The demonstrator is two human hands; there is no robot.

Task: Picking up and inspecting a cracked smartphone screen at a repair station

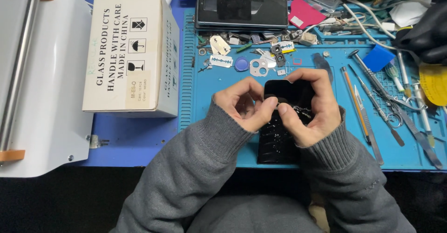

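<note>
Black phone panel, cracked and flecked white, lies on the blue mat under both hands, left hand and right hand pinching at its upper middle, apparently picking off fragments, which calls for careful grip.

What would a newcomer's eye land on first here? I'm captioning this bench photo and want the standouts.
First, the two hands at centre: the left hand and right hand meet over a black phone with a cracked, glossy surface, on the blue work mat. Next, the white cardboard box at left, then the row of hand tools at right.
</note>
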